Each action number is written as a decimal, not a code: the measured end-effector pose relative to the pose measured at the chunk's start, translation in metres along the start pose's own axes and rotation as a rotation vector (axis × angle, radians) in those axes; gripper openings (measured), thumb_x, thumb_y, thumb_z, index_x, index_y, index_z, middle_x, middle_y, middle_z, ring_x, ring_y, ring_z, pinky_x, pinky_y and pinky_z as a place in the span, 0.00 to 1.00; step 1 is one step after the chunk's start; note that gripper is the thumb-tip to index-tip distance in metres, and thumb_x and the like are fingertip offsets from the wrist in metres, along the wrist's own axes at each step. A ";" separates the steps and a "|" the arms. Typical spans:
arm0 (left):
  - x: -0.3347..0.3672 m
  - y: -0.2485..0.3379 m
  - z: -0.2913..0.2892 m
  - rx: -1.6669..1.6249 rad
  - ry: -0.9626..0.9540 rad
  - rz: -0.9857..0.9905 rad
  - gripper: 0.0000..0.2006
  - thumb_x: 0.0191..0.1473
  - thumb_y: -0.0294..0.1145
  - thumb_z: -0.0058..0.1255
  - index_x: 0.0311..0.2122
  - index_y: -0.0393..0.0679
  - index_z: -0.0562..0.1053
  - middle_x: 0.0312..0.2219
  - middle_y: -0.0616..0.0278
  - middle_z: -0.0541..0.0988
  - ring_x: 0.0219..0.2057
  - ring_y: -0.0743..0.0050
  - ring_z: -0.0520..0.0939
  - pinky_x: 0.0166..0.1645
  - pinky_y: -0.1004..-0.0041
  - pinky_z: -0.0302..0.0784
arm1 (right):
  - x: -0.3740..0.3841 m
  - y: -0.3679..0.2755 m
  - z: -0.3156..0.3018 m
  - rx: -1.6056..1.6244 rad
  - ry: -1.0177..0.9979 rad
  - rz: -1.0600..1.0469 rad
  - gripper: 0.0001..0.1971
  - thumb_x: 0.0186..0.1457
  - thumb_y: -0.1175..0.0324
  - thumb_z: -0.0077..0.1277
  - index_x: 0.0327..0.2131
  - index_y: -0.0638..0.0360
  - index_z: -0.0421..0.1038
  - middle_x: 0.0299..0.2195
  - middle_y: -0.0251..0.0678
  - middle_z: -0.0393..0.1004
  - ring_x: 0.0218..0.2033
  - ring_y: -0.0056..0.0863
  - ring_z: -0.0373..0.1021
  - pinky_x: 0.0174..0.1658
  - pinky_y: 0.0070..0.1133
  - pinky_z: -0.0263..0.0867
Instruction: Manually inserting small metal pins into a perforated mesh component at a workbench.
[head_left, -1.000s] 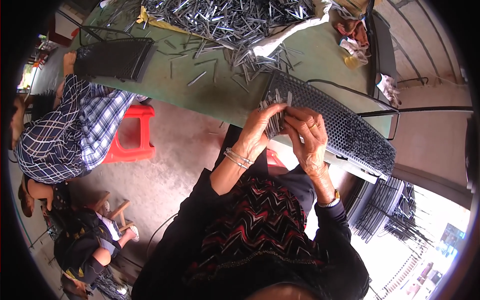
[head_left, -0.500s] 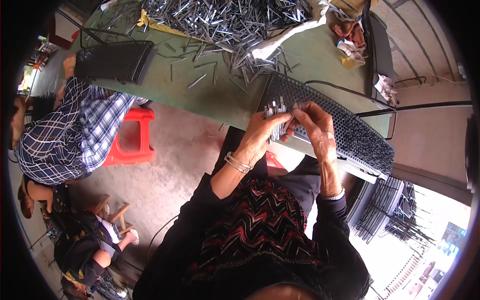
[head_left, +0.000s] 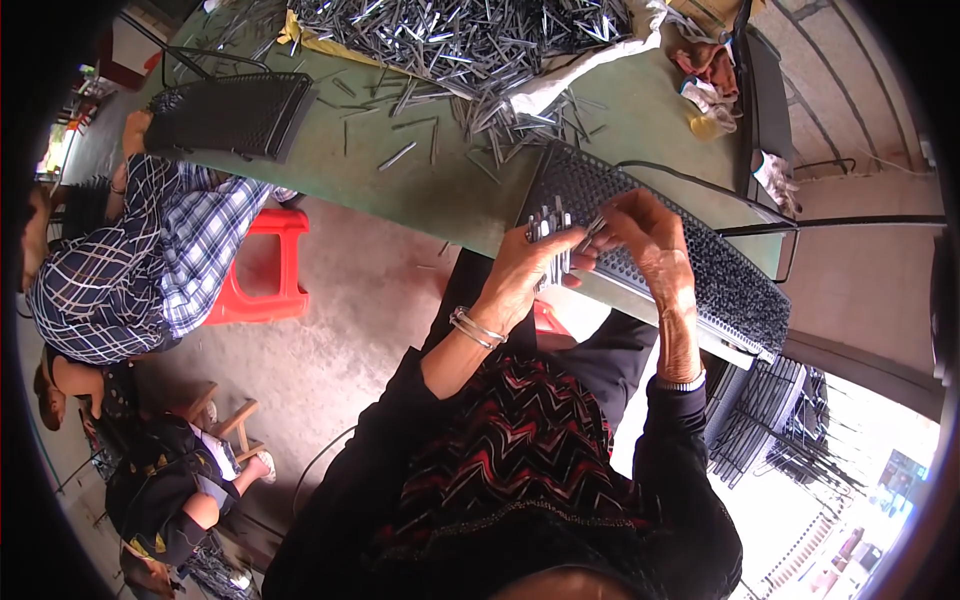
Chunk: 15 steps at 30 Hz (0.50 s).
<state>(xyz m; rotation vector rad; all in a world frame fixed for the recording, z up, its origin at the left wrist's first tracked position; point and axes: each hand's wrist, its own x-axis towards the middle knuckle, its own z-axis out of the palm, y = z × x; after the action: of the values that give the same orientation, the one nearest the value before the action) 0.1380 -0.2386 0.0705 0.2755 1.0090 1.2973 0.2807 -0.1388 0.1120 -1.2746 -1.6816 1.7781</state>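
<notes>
My left hand (head_left: 518, 272) is closed round a bundle of thin grey metal strips (head_left: 552, 228), whose ends stick up above the thumb. Just to its right, my right hand (head_left: 647, 232) pinches one slim metal strip (head_left: 596, 228) between thumb and fingers. Both hands hover over the near edge of a black perforated panel (head_left: 640, 215) lying aslant on the green table. The panel's right part is covered with dense dark bits standing in its holes (head_left: 742, 300). Some of the panel's left part lies behind my hands.
A big heap of metal strips (head_left: 450, 45) lies at the far side of the green table (head_left: 400, 205), with loose ones scattered nearby. Gloves (head_left: 708, 95) lie at the right. Another person (head_left: 110, 260) sits at the left by a second black panel (head_left: 235, 115). A red stool (head_left: 290, 270) stands there.
My right hand has moved a little right, away from my left hand, with a strip between its fingers. My left hand stays in place round the bundle.
</notes>
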 end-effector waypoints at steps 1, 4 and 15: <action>0.003 -0.005 -0.003 -0.096 0.017 -0.028 0.13 0.53 0.31 0.54 0.42 0.34 0.73 0.32 0.53 0.80 0.31 0.64 0.83 0.34 0.67 0.81 | 0.003 0.000 -0.002 -0.028 0.095 -0.100 0.07 0.56 0.72 0.49 0.35 0.68 0.70 0.25 0.37 0.76 0.28 0.21 0.73 0.35 0.17 0.68; 0.005 -0.009 -0.005 -0.260 0.005 -0.051 0.14 0.55 0.30 0.53 0.43 0.33 0.72 0.34 0.49 0.79 0.36 0.57 0.82 0.40 0.59 0.82 | 0.015 -0.005 0.000 -0.162 0.261 -0.313 0.06 0.57 0.74 0.47 0.35 0.68 0.69 0.27 0.38 0.77 0.30 0.21 0.73 0.37 0.18 0.69; 0.004 -0.013 -0.003 -0.386 -0.041 -0.122 0.14 0.57 0.31 0.51 0.46 0.35 0.72 0.33 0.53 0.78 0.35 0.62 0.81 0.42 0.58 0.81 | 0.070 0.016 0.010 -0.433 0.436 -0.473 0.05 0.56 0.73 0.49 0.34 0.64 0.70 0.26 0.37 0.77 0.30 0.22 0.76 0.35 0.19 0.69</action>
<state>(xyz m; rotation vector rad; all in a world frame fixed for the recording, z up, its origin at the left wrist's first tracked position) 0.1438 -0.2406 0.0581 -0.0545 0.7107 1.3382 0.2416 -0.0935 0.0714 -1.1804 -1.9443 0.8260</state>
